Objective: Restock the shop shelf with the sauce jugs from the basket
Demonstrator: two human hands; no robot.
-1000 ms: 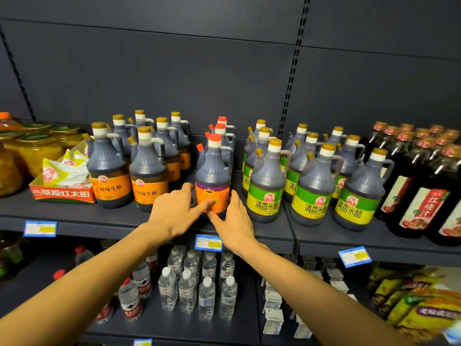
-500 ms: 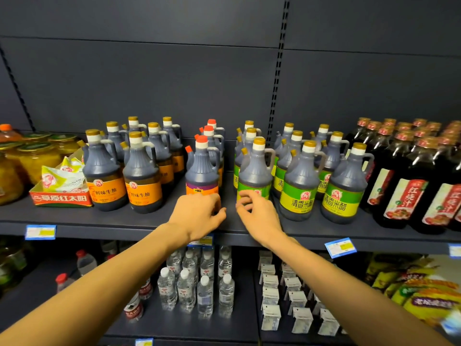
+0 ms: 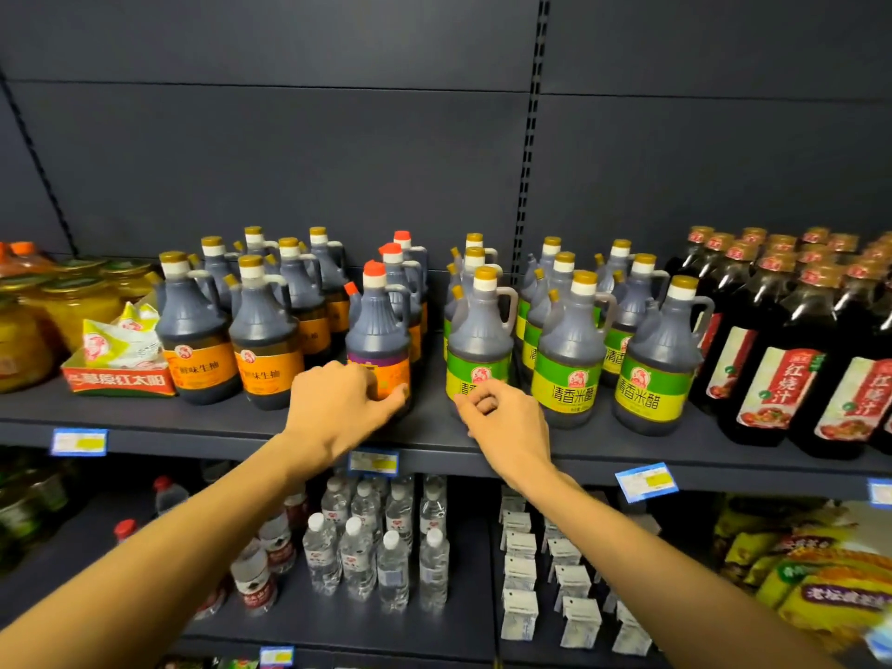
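Note:
A red-capped sauce jug (image 3: 378,325) with an orange and purple label stands at the front of the upper shelf (image 3: 434,434), with two more red-capped jugs in a row behind it. My left hand (image 3: 338,403) lies against its lower label, fingertips touching the front, not wrapped around it. My right hand (image 3: 504,420) hovers in front of a green-labelled jug (image 3: 480,340), fingers loosely curled and holding nothing. Orange-labelled jugs (image 3: 195,330) with gold caps stand to the left. The basket is out of view.
More green-labelled jugs (image 3: 656,359) and dark red-labelled bottles (image 3: 772,359) fill the shelf on the right. Jars (image 3: 72,301) and an open red carton (image 3: 118,379) sit at the left. The lower shelf holds water bottles (image 3: 376,552), small white boxes (image 3: 521,562) and yellow packets (image 3: 815,572).
Both hands pulled back from the red-capped jug toward the shelf edge. The left hand still touches the label; the right has drifted right and curled. The view has shifted slightly.

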